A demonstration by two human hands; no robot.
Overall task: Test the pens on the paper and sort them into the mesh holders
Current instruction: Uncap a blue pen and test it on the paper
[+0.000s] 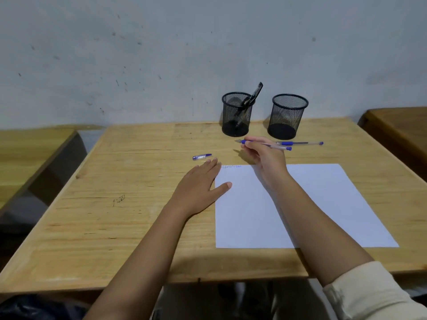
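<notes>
My right hand [263, 155] pinches an uncapped blue pen [265, 144] just beyond the paper [323, 204]; I should bring its tip near my scribbles [231, 166] while my flat, empty left hand [198, 183] steadies the sheet.

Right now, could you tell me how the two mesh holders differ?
The left mesh holder has a dark pen leaning out over its rim; the right mesh holder looks empty. The left one stands farther from the capped blue pen lying on the table. Both are black, round, upright, near the wall.
</notes>
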